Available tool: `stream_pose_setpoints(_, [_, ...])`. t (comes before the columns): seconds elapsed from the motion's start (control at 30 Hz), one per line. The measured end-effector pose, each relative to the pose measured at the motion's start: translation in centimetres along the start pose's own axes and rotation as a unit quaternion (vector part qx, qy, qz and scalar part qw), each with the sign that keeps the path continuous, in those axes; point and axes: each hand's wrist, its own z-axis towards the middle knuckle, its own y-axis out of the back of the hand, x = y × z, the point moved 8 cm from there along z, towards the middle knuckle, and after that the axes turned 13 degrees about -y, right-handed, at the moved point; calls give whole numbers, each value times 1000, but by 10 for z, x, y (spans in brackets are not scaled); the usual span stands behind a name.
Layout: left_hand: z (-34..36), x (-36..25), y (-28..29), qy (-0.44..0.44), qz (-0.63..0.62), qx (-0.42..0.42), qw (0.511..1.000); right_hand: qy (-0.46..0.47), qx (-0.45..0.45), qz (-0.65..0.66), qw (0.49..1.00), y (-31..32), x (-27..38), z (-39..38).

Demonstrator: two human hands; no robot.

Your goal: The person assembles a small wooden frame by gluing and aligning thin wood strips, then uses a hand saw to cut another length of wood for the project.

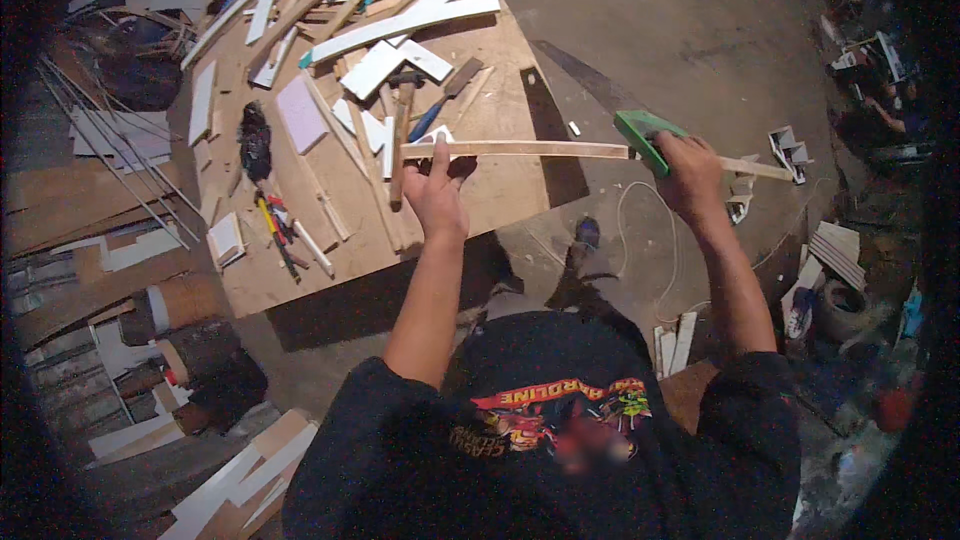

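Note:
My left hand (437,195) is closed on the end of a long, thin wooden strip (540,149), its thumb lying along the top. The strip runs level to the right, beyond the table's edge. My right hand (690,172) grips the green handle of a handsaw (637,130); its dark blade slants away to the far left over the floor. A wooden length (755,169) shows again past my right hand, and the hand hides whether it is the same strip. Beside my left hand lies a hammer (402,125), with a blue-handled chisel (447,98) just beyond.
The plywood table (370,250) carries several white-faced offcuts (375,70), a black bundle (255,140) and yellow-handled pliers (268,220). A thin cord (622,210) loops over the floor near my feet. Boards (245,480) lie at the lower left, and a tyre (843,305) at the right.

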Motion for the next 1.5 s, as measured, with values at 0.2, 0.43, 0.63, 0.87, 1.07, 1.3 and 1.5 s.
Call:
stream_pose_setpoints(0.2, [-12,140,21,123,153,-75,978,71,12,-20,997,-92,-79,45])
stream_pose_setpoints(0.43, [6,212,22,64,576,-1,815,155,85,-43,983,-197,-138,102])
stream_pose_setpoints(0.63, [24,187,-39,-29,727,24,686,163,165,-57,971,-239,-157,121])
stream_pose_setpoints(0.87, [72,240,-88,-186,779,191,568,160,171,-65,970,-256,-169,142])
stream_pose_setpoints(1.07, [76,256,-81,-110,806,204,545,185,111,-24,976,-244,-162,154])
stream_pose_setpoints(1.3, [77,268,-86,-120,809,204,538,175,156,-25,972,-244,-155,148])
stream_pose_setpoints(1.5, [75,264,-100,-125,822,244,498,151,165,-6,975,-255,-170,143])
